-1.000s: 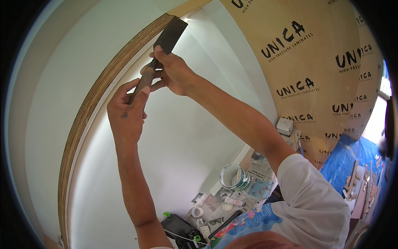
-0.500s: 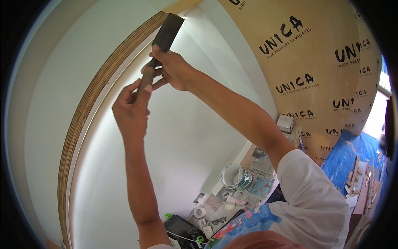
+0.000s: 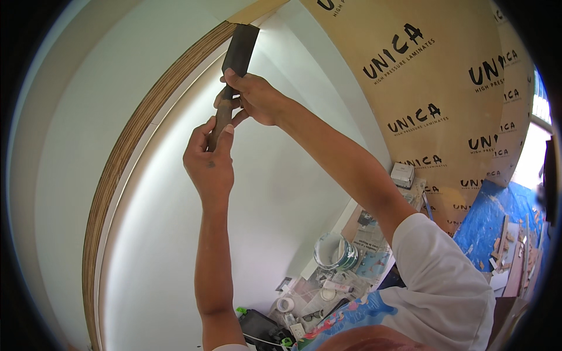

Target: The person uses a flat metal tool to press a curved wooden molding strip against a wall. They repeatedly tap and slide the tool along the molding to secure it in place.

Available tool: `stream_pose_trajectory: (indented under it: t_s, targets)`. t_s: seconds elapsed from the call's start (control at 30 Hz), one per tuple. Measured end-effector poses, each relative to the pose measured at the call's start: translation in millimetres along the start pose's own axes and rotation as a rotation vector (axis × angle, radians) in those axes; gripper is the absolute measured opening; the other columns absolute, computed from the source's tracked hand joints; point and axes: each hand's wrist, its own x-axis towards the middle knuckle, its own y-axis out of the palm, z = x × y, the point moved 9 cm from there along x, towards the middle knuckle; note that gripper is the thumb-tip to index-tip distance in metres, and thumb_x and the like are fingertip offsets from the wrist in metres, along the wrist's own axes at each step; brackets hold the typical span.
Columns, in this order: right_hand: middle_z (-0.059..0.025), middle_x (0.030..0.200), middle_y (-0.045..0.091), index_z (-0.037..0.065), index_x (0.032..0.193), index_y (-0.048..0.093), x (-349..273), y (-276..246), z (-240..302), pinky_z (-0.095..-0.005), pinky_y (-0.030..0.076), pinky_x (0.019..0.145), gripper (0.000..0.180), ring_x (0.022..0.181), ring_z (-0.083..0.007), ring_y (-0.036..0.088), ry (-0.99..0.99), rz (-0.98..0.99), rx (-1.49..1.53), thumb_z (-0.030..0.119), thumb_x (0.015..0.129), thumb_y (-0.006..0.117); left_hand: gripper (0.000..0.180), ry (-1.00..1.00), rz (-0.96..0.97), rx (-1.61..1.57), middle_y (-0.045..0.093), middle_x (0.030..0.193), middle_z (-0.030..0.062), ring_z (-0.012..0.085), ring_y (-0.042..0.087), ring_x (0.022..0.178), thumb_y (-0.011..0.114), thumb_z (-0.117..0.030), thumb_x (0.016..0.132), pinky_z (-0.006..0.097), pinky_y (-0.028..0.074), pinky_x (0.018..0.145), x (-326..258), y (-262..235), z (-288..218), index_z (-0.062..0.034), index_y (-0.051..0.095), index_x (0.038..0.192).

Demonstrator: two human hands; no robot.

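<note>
Raised toward the top of the view is a broad-bladed chisel (image 3: 242,50) with a dark flat blade and a brown wooden handle. My left hand (image 3: 211,161) is closed around the lower part of the handle. Higher up, my right hand (image 3: 259,99) grips the chisel by its neck, with the thumb on the base of the blade. The blade's far edge lies at the upper end of a curved wood-grain strip (image 3: 132,131), next to a tan piece (image 3: 257,10); whether it touches cannot be made out.
A pale panel (image 3: 281,181) glows along the strip. Printed tan laminate sheets (image 3: 404,76) stand at the right. Below are a white-and-teal bucket (image 3: 336,251), a tape roll (image 3: 285,305), dark glasses (image 3: 313,316), a black bag (image 3: 260,327) and a small white box (image 3: 403,175). Blue sheeting (image 3: 489,207) carries wood scraps.
Both hands and the chisel have shifted slightly right and down in the view. The chisel stands more upright, and my left hand has moved most. Both grips stay closed.
</note>
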Motion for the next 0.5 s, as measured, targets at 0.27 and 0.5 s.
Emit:
stream_pose_trajectory:
  t_s: [0.27, 0.5]
  targets:
    - [-0.017, 0.098, 0.068, -0.002, 0.136, 0.045, -6, -28, 5, -0.053, 0.057, 0.076, 0.07, 0.093, -0.0318, 0.067, 0.016, -0.08, -0.132, 0.058, 0.101, 0.056, 0.039, 0.076, -0.083, -0.02, 0.062, 0.075, 0.0033, 0.0077, 0.052, 0.053, 0.074, -0.021, 0.093, 0.024, 0.042, 0.049, -15, 32, 22, 0.0046, 0.066, 0.121]
    - [-0.0164, 0.103, 0.065, 0.003, 0.123, 0.046, -8, -3, 6, -0.052, 0.058, 0.081, 0.055, 0.097, -0.0298, 0.064, 0.044, -0.152, -0.054, 0.056, 0.106, 0.047, 0.043, -0.037, -0.027, -0.019, 0.063, 0.073, 0.001, 0.0072, 0.052, 0.055, 0.076, -0.021, 0.091, 0.023, 0.042, 0.05, -4, 1, -1, 0.0021, 0.068, 0.126]
